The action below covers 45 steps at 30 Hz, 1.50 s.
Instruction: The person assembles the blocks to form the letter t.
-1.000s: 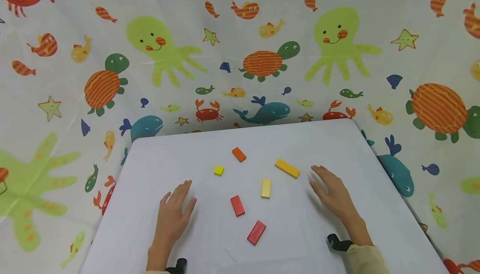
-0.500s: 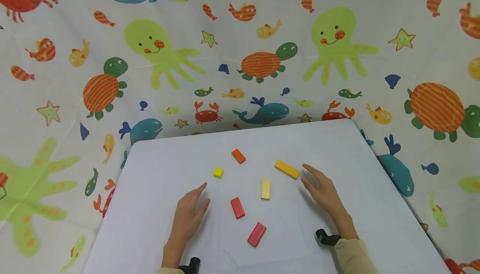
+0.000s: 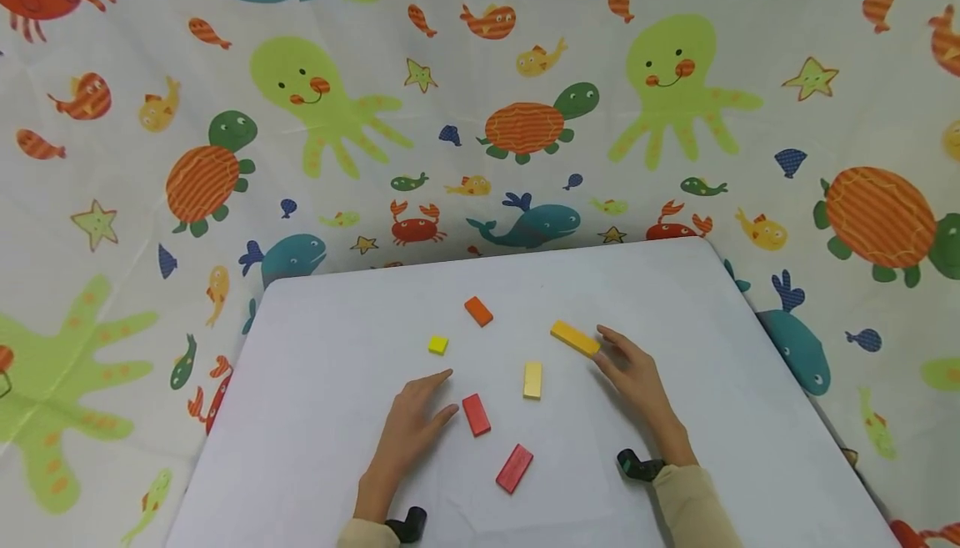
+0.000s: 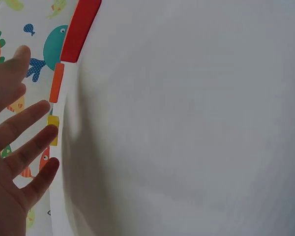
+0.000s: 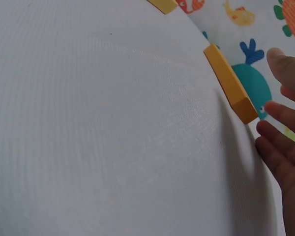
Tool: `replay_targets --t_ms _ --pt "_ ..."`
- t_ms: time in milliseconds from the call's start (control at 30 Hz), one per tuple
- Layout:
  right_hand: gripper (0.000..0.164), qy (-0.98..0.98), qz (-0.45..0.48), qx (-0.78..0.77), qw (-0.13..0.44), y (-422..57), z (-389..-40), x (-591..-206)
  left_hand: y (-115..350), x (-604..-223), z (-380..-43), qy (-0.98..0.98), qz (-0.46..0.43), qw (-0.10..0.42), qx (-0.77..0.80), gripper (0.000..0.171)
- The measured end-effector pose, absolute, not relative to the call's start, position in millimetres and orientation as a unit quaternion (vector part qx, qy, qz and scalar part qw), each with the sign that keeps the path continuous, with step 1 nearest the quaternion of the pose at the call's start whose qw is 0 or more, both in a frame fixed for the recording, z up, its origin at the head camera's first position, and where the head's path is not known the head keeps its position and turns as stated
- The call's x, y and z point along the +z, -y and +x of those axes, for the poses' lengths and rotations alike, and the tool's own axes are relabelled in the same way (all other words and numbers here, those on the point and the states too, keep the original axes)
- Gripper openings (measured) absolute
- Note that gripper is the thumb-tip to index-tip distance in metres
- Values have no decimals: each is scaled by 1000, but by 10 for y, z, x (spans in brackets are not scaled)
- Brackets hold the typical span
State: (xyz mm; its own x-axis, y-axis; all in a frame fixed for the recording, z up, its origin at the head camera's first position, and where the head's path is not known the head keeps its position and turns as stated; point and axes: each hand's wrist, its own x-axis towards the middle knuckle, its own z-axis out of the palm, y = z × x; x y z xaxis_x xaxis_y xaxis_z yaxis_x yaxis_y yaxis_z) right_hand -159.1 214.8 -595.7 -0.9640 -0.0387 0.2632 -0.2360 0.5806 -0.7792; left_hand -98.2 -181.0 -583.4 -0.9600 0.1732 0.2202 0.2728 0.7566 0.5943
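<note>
My left hand (image 3: 411, 423), fingers spread and holding nothing, is just left of a red block (image 3: 476, 414). In the left wrist view its fingers are apart from the blocks. My right hand (image 3: 637, 373) is at the near end of a long orange-yellow block (image 3: 575, 338), with thumb and fingers apart around that end. The right wrist view shows a gap between the fingers and this long block (image 5: 231, 84). Between the hands lies a pale yellow block (image 3: 532, 380). A second red block (image 3: 514, 469) rests closer to me.
Farther back on the white table (image 3: 337, 314) lie a small bright yellow block (image 3: 438, 344) and an orange block (image 3: 478, 311). A cloth printed with sea animals (image 3: 525, 127) hangs behind the table and beside it.
My left hand has moved right, toward the red block. My right hand has moved left to the end of the long orange-yellow block. The blocks lie where they were.
</note>
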Motion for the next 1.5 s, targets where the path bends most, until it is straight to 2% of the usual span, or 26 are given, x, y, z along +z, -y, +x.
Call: replay_targets --t_ms 233,433,667,833,1200,1500 --pt "56 875 82 464 108 -2063 -1672 -5966 1669 -5847 -931 933 -114 58 -337 60" --pt "53 886 77 443 115 -1984 -1712 -5988 1574 -5870 -899 942 -132 75 -301 66" --pt "56 898 85 419 108 -1903 -1720 -5996 1518 -5884 -879 953 -119 31 -276 77" --pt "58 902 82 409 113 -1868 -1713 -6001 1501 -5876 -880 957 -121 25 -262 80" --pt "61 913 57 397 82 -1823 -1632 -5952 1511 -5876 -859 956 -140 30 -255 73" --pt "63 923 55 377 56 -1778 -1635 -5932 1634 -5821 -914 939 -223 3 -261 65"
